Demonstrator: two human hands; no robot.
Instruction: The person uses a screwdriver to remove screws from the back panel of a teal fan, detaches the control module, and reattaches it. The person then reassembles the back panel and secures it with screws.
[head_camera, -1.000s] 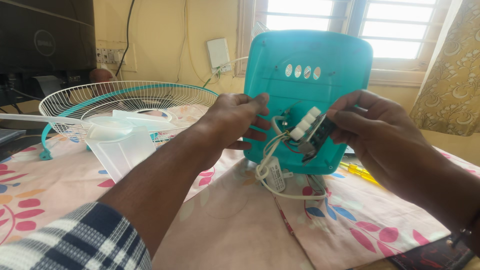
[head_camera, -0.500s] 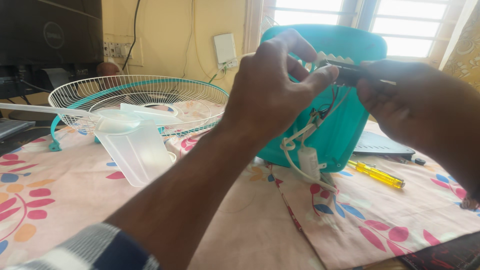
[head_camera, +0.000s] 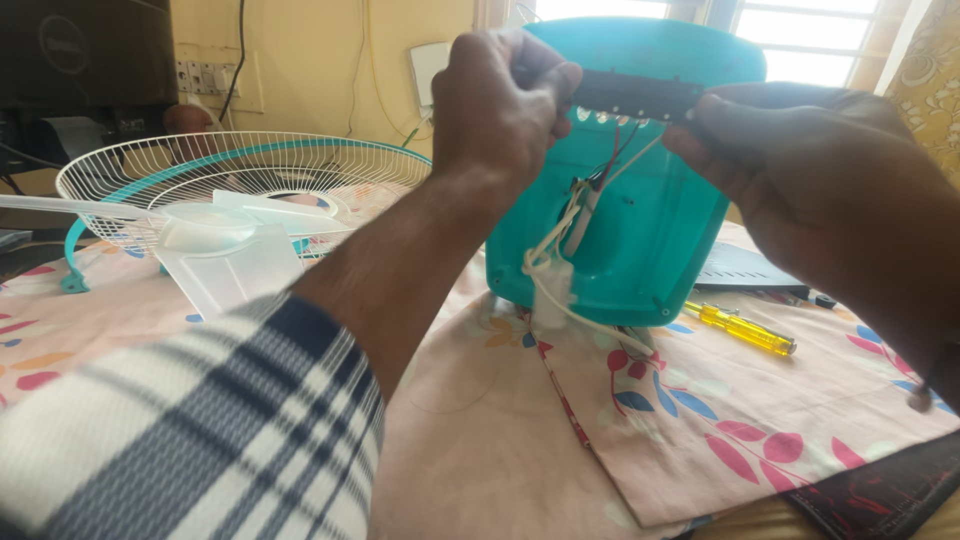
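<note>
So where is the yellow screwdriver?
In the head view, the yellow screwdriver lies on the flowered cloth at the right, just beside the teal fan base, below the right hand.

left hand, right hand, black switch block

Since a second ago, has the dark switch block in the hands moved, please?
Yes. The dark switch block has risen against the teal housing, from the housing's middle to its top edge, held between the left hand and right hand.
</note>
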